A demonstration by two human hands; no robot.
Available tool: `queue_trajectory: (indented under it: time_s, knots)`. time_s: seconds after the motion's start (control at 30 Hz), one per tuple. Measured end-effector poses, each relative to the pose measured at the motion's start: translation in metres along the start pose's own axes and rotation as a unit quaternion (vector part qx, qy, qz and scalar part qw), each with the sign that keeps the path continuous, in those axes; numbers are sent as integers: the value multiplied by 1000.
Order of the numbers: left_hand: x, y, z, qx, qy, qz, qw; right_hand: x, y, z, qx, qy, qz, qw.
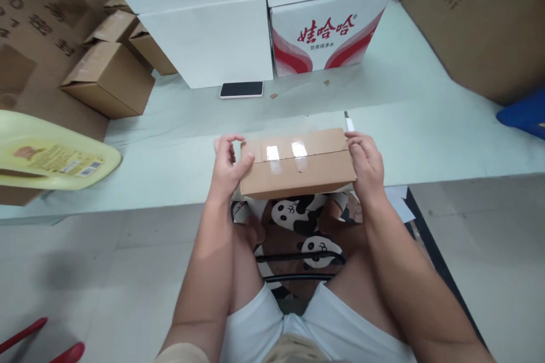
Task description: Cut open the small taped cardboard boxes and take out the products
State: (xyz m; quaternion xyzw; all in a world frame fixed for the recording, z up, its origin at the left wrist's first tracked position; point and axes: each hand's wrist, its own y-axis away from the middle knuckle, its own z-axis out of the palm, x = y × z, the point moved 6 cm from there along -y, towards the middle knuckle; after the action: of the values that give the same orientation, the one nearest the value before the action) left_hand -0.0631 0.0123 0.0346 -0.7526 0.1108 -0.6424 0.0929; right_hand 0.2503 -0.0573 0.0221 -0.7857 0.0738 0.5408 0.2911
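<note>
A small brown cardboard box (298,164), its top seam sealed with glossy clear tape, sits at the near edge of the pale green table (417,130). My left hand (227,167) grips the box's left end, thumb on top and fingers curled. My right hand (366,164) clasps the right end. A white-handled tool (349,122), likely a cutter, pokes out just past my right fingers; whether the hand holds it I cannot tell.
A phone (241,89) lies face-up at the back. White cartons (204,17) and a red-printed one (327,34) stand behind it. Brown boxes (108,76) sit left, a yellow bottle (51,153) far left, a large brown carton (485,22) right.
</note>
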Motion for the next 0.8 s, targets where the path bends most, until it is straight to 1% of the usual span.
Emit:
queue_trajectory:
  time_s: [0.07, 0.1, 0.13, 0.23, 0.3, 0.37, 0.43, 0.5, 0.57, 0.6, 0.63, 0.67, 0.7, 0.8]
  knots:
    - [4, 1, -9, 53, 3, 2, 999, 2, -3, 6, -32, 21, -18, 999]
    - [5, 3, -10, 65, 13, -1, 998, 7, -4, 9, -43, 32, -12, 998]
    - [6, 4, -10, 67, 25, -7, 997, 14, -4, 11, -51, 42, 2, 998]
    - [4, 11, -6, 48, 41, -14, 998, 38, -4, 18, -81, 43, 49, 995]
    - [4, 15, -7, 42, 39, 6, 998, 48, -5, 24, -109, 23, 63, 992]
    - [4, 19, -7, 21, 29, 33, 999, 50, -7, 27, -119, 17, 70, 990]
    - [5, 21, -4, -22, 11, 50, 998, 44, -8, 23, -90, 28, 77, 993]
    - [8, 23, -1, -44, -6, 71, 996, 29, -5, 12, -22, 33, 71, 997]
    - [14, 24, -1, -39, -26, 109, 993, 8, 3, -1, 57, 11, 42, 997]
    - [16, 24, -2, -40, -34, 129, 990, -2, 8, -6, 84, -3, 19, 996]
    - [18, 25, -1, -48, -43, 145, 987, -11, 14, -8, 98, -18, -8, 995]
    - [18, 26, 0, -62, -52, 155, 985, -19, 19, -7, 95, -33, -35, 994]
    - [17, 27, 0, -77, -61, 158, 983, -24, 23, -4, 78, -49, -57, 994]
    - [11, 27, -3, -95, -92, 149, 980, -32, 28, 11, -19, -69, -104, 992]
